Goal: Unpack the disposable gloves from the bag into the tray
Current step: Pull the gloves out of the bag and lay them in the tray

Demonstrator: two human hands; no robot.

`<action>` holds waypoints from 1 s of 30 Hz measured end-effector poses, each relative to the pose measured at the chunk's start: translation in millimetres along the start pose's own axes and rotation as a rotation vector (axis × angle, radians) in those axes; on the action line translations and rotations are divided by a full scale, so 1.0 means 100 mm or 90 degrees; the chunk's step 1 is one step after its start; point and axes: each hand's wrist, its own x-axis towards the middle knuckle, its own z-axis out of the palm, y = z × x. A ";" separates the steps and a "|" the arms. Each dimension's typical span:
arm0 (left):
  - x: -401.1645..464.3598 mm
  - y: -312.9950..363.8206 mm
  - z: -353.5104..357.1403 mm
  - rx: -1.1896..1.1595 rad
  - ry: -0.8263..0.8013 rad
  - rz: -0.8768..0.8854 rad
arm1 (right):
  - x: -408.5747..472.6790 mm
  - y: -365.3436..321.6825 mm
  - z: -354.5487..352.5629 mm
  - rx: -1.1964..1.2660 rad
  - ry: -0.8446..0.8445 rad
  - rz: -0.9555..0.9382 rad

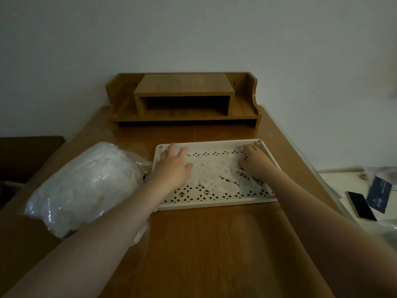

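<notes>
1. Both hands are down inside the white perforated tray, which sits mid-surface on the wooden surface.
2. Left hand lies flat at the tray's left end, fingers straight and slightly spread, palm pressing a translucent disposable glove.
3. Right hand rests at the far right of the tray, fingers reaching toward the far right corner and lying close together; it presses on the glove's other end.
4. The glove is spread across the tray floor between the two hands, the cut-out pattern showing through it.
5. The bag of gloves, clear plastic and bulging, lies on the surface just left of the tray, touching the left forearm.
6. Far side: a wooden desk organiser against the wall.
7. Off to the right, on a lower white ledge, a phone lies face up beside a dark card.
</notes>
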 end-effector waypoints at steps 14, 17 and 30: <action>-0.40 0.03 -0.14 0.177 -0.117 0.157 | -0.44 -0.14 0.02 -0.380 -0.156 -0.074; -0.68 0.02 -0.32 -0.056 -0.060 0.220 | -0.61 -0.48 -0.01 -0.271 -0.007 -0.174; -1.18 -0.72 -0.61 -0.322 0.151 0.121 | -1.46 -1.77 0.75 0.005 -0.121 -0.438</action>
